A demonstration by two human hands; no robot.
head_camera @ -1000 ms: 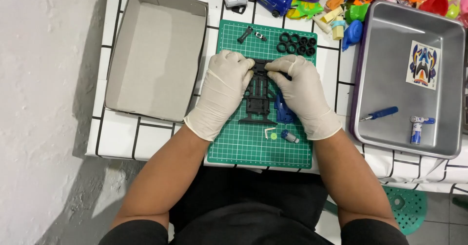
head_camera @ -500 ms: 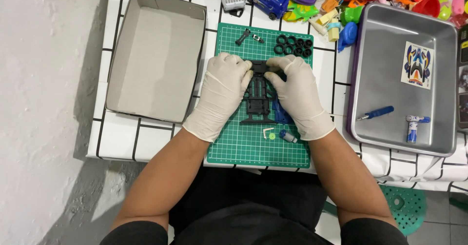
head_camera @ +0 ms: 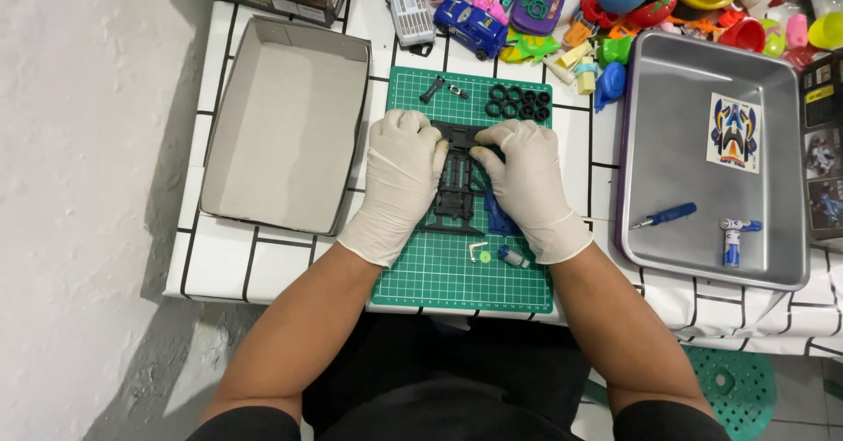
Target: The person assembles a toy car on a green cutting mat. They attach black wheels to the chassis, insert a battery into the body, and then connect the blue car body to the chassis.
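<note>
A table (head_camera: 263,270) covered in white cloth with a black grid pattern stands against a rough whitewashed wall (head_camera: 79,186) on the left; grey, mottled concrete floor (head_camera: 167,380) shows below its near edge — evenly lit, with soft shadows; a green perforated plastic stool (head_camera: 746,388) sits near right.

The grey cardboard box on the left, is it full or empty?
Empty: the cardboard box lies open-topped, and its bare grey floor shows nothing inside.
</note>
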